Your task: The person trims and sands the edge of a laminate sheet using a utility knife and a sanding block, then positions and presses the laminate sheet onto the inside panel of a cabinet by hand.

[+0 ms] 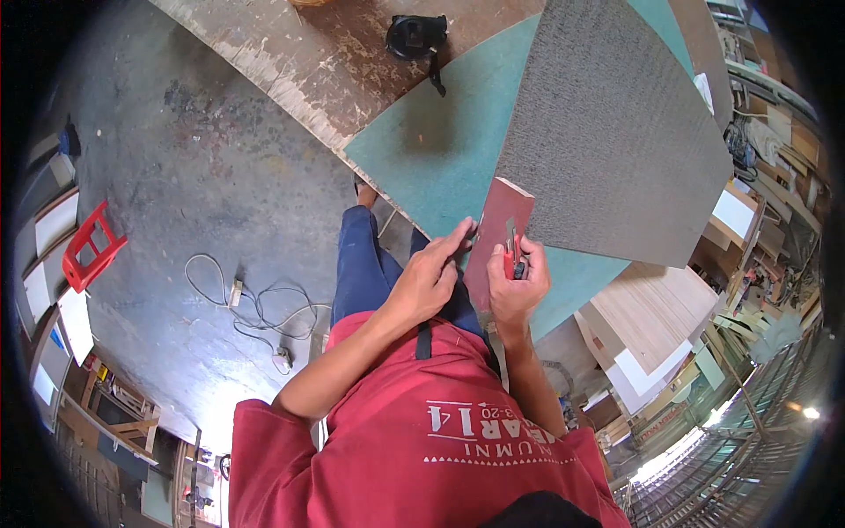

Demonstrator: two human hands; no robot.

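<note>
A narrow reddish-brown board (495, 231) slants over my lap at the table edge, its pale cut end pointing away from me. My left hand (429, 275) is at the board's left side, index finger stretched along the edge and the other fingers curled; part of its grip is hidden. In my right hand (519, 290), closed over the board's right side, is a red utility knife (510, 256). Whether its blade touches the board cannot be made out. Just beyond lies a large dark grey textured sheet (607, 141) on a teal sheet (440, 132).
A black tape measure (415, 37) lies on the worn brown table (290, 66). On the floor at left are a tangled cable (264, 304) and a red plastic stool (91, 246). Wood-grain panels (656, 308) and scrap timber fill the right side.
</note>
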